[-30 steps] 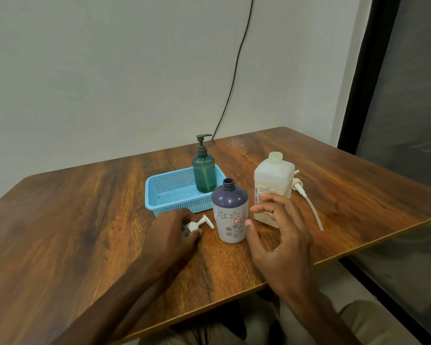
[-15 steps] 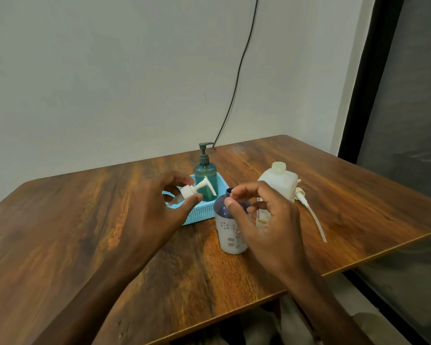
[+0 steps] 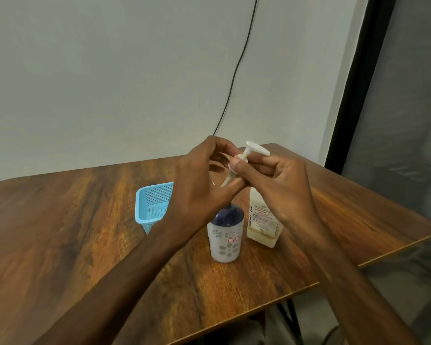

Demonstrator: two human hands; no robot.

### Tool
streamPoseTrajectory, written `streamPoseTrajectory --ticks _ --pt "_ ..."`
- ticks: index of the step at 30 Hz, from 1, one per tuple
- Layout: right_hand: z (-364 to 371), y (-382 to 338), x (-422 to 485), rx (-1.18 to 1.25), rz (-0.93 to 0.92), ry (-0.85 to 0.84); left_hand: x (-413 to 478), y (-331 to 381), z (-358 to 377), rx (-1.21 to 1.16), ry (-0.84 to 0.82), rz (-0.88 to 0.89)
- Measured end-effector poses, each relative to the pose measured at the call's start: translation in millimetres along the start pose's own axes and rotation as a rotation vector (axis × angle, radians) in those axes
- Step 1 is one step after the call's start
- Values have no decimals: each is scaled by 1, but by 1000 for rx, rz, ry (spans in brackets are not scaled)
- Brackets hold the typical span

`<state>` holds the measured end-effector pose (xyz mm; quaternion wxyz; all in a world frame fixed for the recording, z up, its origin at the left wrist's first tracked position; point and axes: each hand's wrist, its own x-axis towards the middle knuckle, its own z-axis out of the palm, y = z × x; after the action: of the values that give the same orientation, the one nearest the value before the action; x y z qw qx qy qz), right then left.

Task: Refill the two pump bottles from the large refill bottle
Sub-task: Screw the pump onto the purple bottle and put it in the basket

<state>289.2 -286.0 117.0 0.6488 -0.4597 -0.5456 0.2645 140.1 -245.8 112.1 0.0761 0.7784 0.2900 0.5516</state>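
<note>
Both hands hold a white pump head [image 3: 253, 151] up in the air, over the table. My right hand [image 3: 276, 188] pinches its collar between thumb and fingers. My left hand [image 3: 199, 185] curls round from the left, its thumb against the dip tube below the collar. Under them stands the open white bottle with a purple top and flower print [image 3: 225, 239]. The large pale refill bottle [image 3: 259, 221] stands just to its right, its upper part hidden by my right hand. The green pump bottle is hidden behind my left hand.
A light blue mesh basket [image 3: 151, 204] sits on the wooden table [image 3: 72, 232] to the left of the bottles. A black cable [image 3: 237, 70] runs down the wall behind. The table's right edge lies near a dark window frame [image 3: 353, 95].
My left hand lifted the pump head off the table and carried it up and right. My right hand left the purple-topped bottle and took hold of the pump's collar.
</note>
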Motion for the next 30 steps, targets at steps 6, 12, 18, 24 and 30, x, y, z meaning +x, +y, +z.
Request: streamPoseTrajectory --ticks 6,12,18,24,30 --pt "-6 -18 22 -214 -212 123 -32 -36 -6 70 -98 -204" --pt "1 -35 37 -368 -360 108 -52 -53 5 -42 -338 -297" --pt "3 -38 39 -503 -392 44 -49 -52 2 -82 -334 -301" --pt "9 -4 23 -548 -277 -65 -55 -59 3 -115 -308 -295" --pt "6 -26 27 -437 -340 7 -58 -69 6 -127 -303 -315"
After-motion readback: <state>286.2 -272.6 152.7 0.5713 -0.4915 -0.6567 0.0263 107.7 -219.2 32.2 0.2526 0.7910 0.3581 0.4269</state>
